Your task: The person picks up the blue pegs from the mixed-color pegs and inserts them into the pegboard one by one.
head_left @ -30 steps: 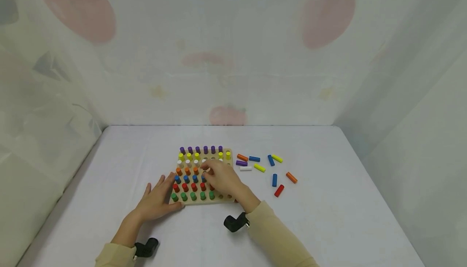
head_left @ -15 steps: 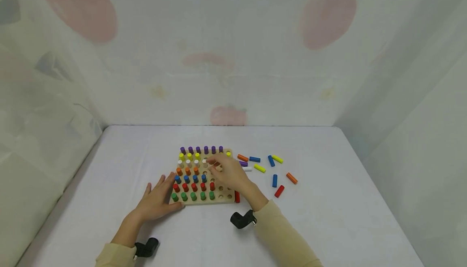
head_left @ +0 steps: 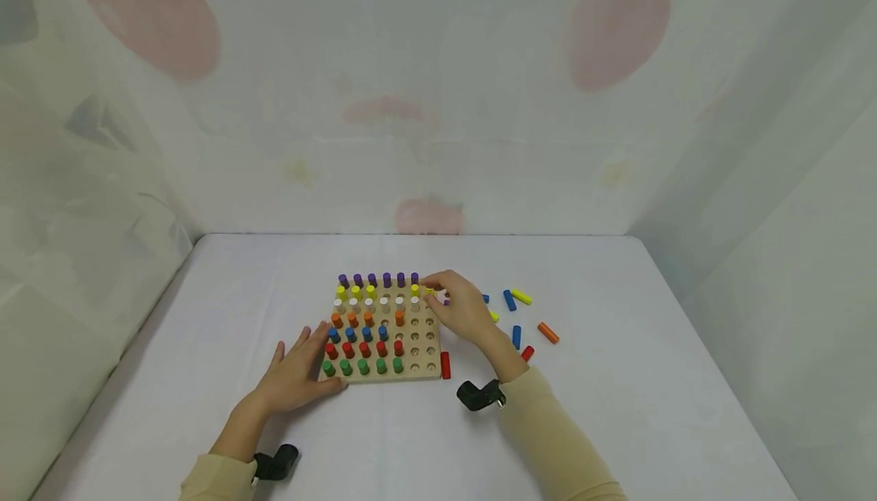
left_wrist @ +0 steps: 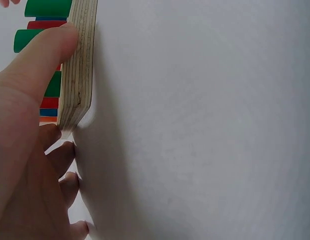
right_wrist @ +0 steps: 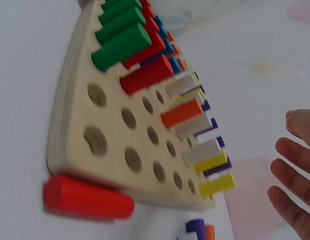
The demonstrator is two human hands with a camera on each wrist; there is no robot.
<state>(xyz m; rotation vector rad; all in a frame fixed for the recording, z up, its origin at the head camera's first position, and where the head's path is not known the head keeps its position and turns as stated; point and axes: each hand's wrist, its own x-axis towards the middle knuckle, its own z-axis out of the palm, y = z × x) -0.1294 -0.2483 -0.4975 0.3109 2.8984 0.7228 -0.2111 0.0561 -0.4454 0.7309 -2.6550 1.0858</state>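
Note:
A wooden pegboard stands on the table with rows of coloured pegs, purple at the back down to green at the front. My left hand steadies its front left corner. In the left wrist view the thumb presses the layered front edge, the fingers spread round the corner. Over the board's back right corner is my right hand, with thumb and forefinger apart near a yellow peg. Nothing shows between its fingers in the right wrist view. An orange peg stands with a bare hole to its left.
A red peg lies against the board's right side. Farther right several loose pegs are scattered, among them a blue peg, an orange peg and a yellow peg. Some are partly behind the right hand. Curtains surround the table.
My right hand has moved from the middle of the board to its back right corner, uncovering white and orange pegs and some bare holes. The left hand has stayed put.

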